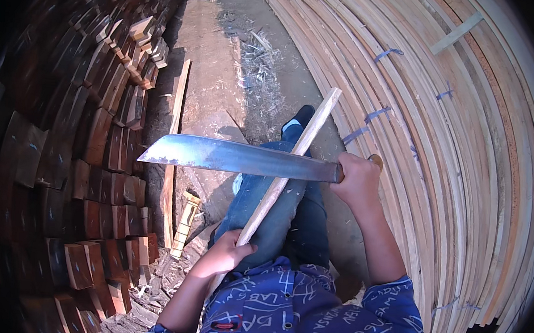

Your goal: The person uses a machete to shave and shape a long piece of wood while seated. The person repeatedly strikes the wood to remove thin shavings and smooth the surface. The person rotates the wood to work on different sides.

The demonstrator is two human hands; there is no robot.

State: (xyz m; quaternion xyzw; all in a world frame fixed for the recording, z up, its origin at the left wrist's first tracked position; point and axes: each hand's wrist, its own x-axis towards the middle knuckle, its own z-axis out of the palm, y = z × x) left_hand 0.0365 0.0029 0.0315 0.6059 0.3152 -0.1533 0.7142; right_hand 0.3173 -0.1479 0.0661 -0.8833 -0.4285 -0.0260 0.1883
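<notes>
My right hand [359,180] is wrapped round the wooden handle of a machete [236,157], whose wide steel blade reaches left across my body. Below and under the blade passes a long, pale wooden stick [268,205], slanting from my lap up and away to the right. My left hand [229,252] grips the stick near its lower end, close to my thigh. The blade crosses over the stick's middle; whether the two touch I cannot tell. My legs in blue jeans [238,217] lie beneath both.
Stacked wooden blocks [100,204] rise on the left. Long boards [418,127], tied with blue strips, are piled on the right. A yellow-tan sheath [185,226] and a thin wooden strip [168,203] lie by my left leg. Wood shavings [262,64] litter the ground.
</notes>
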